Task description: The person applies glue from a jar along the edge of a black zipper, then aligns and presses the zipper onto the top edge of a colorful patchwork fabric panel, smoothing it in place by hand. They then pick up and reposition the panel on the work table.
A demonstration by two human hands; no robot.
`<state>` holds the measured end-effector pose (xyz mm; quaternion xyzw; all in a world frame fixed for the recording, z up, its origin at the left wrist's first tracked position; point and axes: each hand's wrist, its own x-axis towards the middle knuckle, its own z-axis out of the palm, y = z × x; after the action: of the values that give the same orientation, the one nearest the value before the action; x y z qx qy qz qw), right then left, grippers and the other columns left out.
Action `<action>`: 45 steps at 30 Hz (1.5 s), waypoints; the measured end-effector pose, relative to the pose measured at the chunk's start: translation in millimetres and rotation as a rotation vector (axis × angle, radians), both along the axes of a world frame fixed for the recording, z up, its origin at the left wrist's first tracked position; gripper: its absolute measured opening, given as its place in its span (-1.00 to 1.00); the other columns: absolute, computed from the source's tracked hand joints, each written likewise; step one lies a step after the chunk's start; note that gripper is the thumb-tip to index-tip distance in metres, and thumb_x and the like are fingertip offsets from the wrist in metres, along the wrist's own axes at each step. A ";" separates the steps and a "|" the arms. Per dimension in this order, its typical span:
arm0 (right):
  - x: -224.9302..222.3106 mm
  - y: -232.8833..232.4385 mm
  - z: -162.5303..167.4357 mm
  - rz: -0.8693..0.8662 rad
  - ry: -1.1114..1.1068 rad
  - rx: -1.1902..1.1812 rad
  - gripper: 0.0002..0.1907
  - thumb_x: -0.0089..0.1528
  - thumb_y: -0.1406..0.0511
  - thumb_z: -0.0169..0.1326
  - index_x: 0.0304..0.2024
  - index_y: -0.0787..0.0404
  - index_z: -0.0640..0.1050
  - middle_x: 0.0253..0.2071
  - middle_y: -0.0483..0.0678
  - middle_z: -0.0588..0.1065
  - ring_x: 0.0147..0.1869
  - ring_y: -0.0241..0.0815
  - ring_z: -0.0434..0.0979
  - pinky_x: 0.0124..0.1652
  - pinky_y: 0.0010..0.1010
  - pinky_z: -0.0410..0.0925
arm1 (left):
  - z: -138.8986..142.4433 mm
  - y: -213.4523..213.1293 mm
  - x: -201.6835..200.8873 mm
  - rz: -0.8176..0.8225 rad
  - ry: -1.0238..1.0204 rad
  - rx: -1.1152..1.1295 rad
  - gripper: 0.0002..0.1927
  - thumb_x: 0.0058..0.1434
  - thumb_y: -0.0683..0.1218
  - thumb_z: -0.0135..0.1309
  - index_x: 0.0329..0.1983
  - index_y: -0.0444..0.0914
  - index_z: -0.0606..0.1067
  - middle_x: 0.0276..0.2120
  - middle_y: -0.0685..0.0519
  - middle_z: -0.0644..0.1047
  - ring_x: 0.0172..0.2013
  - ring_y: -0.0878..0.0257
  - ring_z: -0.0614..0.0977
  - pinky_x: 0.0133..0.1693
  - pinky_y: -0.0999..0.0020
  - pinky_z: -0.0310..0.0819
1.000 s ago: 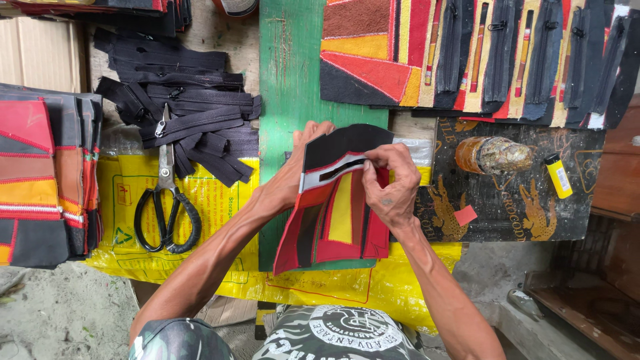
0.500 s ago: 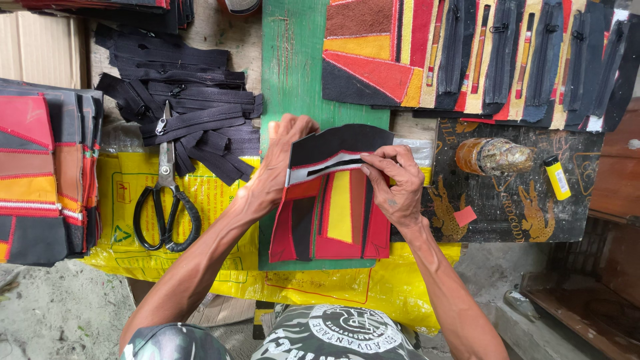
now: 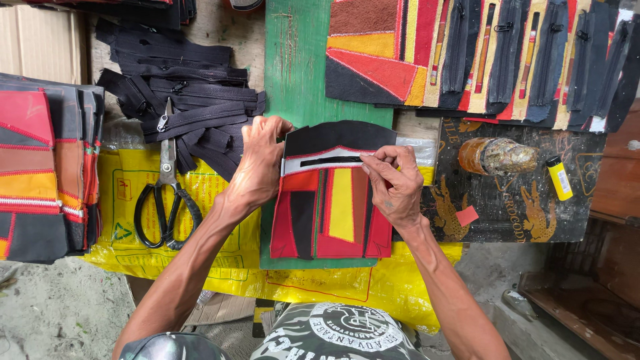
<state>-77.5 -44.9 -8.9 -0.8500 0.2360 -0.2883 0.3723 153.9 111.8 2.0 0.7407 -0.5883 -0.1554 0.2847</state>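
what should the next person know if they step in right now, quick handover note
Left hand: pressing the top left corner of the patchwork panel.
Right hand: fingertips on the pale band at the right end of the black slot.
Panel lies flat on the green board, dark flap at its top.
Scissors lie on the yellow sack, black zippers heaped above them.
Done: panel stitched in red, yellow and black, slot cut.
Left: no zipper shows in the slot yet; lighter and jar lie to the right, untouched.

My left hand (image 3: 259,167): fingers curled, pinching, knuckles up. My right hand (image 3: 395,185): fingertips pressed down, wrist bent. Forearms converge.
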 end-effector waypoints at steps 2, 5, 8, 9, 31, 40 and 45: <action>-0.1 -0.2 0.1 0.002 0.000 0.003 -0.71 0.19 0.51 0.29 -0.06 0.17 0.68 -0.18 -0.08 0.46 -0.14 -0.21 0.40 -0.24 -0.42 0.32 | 2.6 0.4 -0.1 -0.009 0.039 -0.015 -0.74 0.06 -0.15 0.15 -0.14 -0.25 0.58 -0.04 -0.07 0.40 0.03 -0.01 0.35 0.01 0.12 0.12; -0.1 -0.6 0.2 0.006 -0.003 0.010 -0.72 0.19 0.51 0.29 -0.06 0.18 0.68 -0.19 -0.09 0.46 -0.15 -0.21 0.41 -0.24 -0.41 0.32 | 7.3 -0.8 -0.6 -0.008 0.068 -0.031 -0.72 0.05 -0.11 0.20 -0.14 -0.25 0.57 -0.06 -0.07 0.39 0.00 -0.02 0.34 -0.01 0.12 0.12; -0.4 -0.9 0.0 0.010 0.003 -0.001 -0.71 0.19 0.51 0.29 -0.06 0.17 0.68 -0.18 -0.08 0.46 -0.14 -0.21 0.41 -0.23 -0.41 0.32 | 9.7 -3.2 0.3 -0.010 0.051 -0.029 -0.72 0.07 -0.14 0.19 -0.11 -0.23 0.57 -0.07 -0.06 0.39 -0.02 -0.01 0.34 0.00 0.12 0.12; -0.5 -0.9 -0.3 0.011 0.004 -0.006 -0.69 0.19 0.51 0.29 -0.03 0.18 0.67 -0.18 -0.08 0.46 -0.13 -0.21 0.40 -0.23 -0.41 0.32 | 9.7 -3.7 0.5 -0.011 0.051 -0.034 -0.71 0.07 -0.14 0.18 -0.11 -0.23 0.57 -0.07 -0.06 0.39 -0.02 -0.01 0.34 -0.01 0.12 0.12; 6.1 1.5 12.2 0.049 0.090 -0.196 -0.70 0.14 0.44 0.33 -0.06 0.22 0.66 -0.15 -0.01 0.45 -0.08 -0.02 0.38 -0.11 -0.26 0.33 | 0.6 -0.3 19.3 0.065 0.083 -0.106 -0.81 -0.15 -0.33 0.20 -0.42 -0.34 0.51 -0.17 -0.02 0.46 -0.07 0.01 0.44 -0.05 0.16 0.28; 7.2 1.8 13.2 0.050 0.091 -0.115 -0.73 0.16 0.46 0.31 -0.07 0.28 0.65 -0.11 -0.02 0.49 -0.06 -0.07 0.43 -0.06 -0.28 0.36 | -1.6 3.0 21.6 0.061 0.166 -0.107 -0.78 -0.27 -0.36 0.17 -0.48 -0.37 0.53 -0.18 -0.05 0.44 -0.11 0.02 0.43 -0.06 0.20 0.31; 7.6 1.2 12.8 0.036 0.085 -0.098 -0.74 0.16 0.45 0.32 -0.09 0.27 0.65 -0.13 -0.02 0.49 -0.05 -0.07 0.42 -0.07 -0.30 0.36 | -0.8 1.3 22.4 0.067 0.166 -0.097 -0.78 -0.25 -0.38 0.12 -0.46 -0.38 0.53 -0.19 -0.04 0.44 -0.11 0.02 0.44 -0.05 0.20 0.32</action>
<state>-69.9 -43.7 4.0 -0.8828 0.2218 -0.2567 0.3250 176.3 113.1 1.1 0.7298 -0.5447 -0.1777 0.3730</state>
